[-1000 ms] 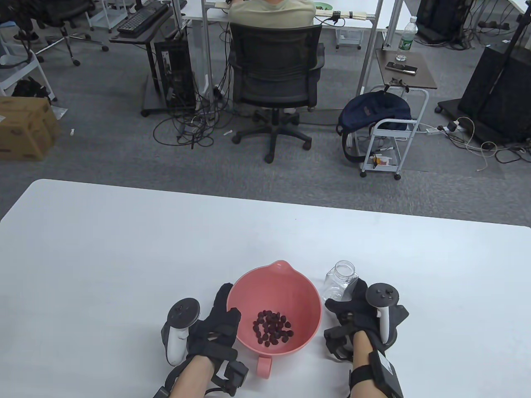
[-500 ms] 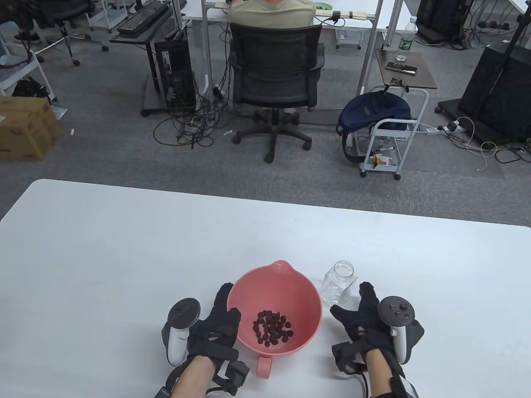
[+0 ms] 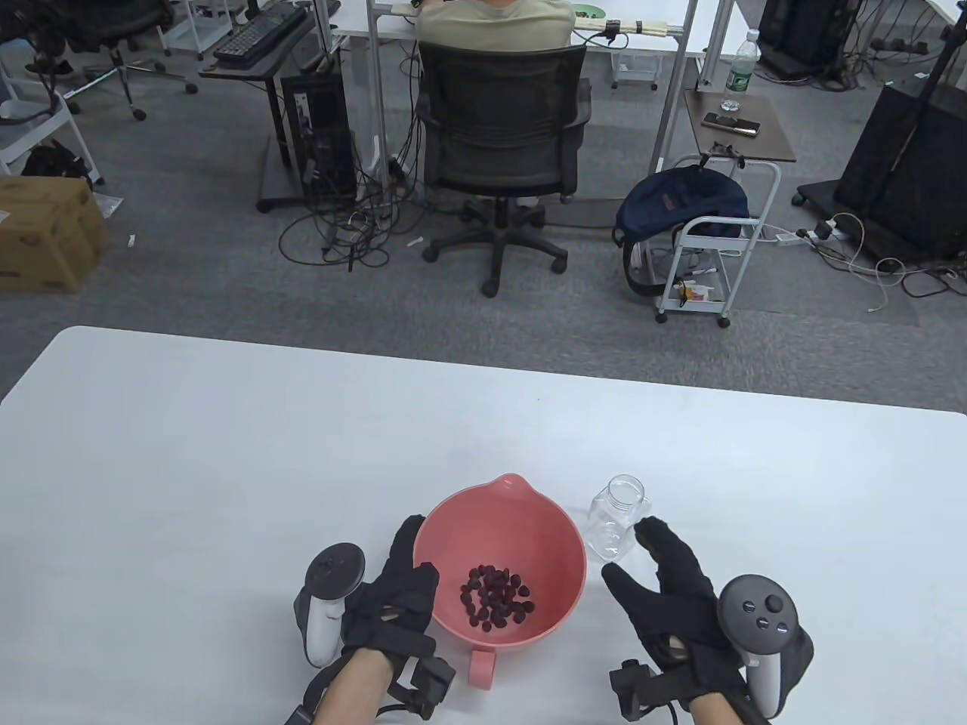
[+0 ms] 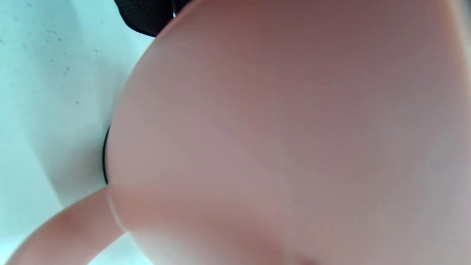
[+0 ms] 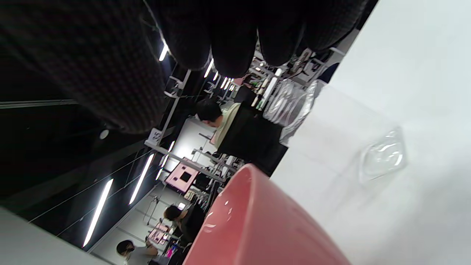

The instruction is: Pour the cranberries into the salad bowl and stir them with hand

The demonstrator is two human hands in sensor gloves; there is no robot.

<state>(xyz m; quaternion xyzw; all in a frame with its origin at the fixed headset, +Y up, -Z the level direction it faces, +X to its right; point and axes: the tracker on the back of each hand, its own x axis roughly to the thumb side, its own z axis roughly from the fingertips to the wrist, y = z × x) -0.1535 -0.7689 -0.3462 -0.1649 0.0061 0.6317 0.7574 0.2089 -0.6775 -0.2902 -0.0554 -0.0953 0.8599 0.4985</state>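
The pink salad bowl [image 3: 529,521] stands near the table's front edge, with dark red cranberries [image 3: 495,600] heaped on its bottom. My left hand [image 3: 415,551] holds its left side, fingers along the outer wall and thumb at the rim. In the left wrist view the bowl's wall [image 4: 287,132] fills the frame. The clear jar [image 3: 618,517] stands upright and empty just right of the bowl. My right hand [image 3: 634,555] hovers below and right of the jar, fingers spread and straight, touching nothing. The right wrist view shows its fingers [image 5: 228,44] above the bowl's rim [image 5: 257,206] and the jar [image 5: 294,103].
The bowl's handle [image 3: 481,668] points toward the table's front edge, its spout [image 3: 514,482] away. The white table [image 3: 227,468] stretches left and back. Beyond it are an office chair [image 3: 498,128] with a seated person, a cart [image 3: 710,249] and floor cables.
My right hand has let go of the jar and drawn back toward the lower right, its fingers opening. The jar stays upright. Left hand and bowl have not moved.
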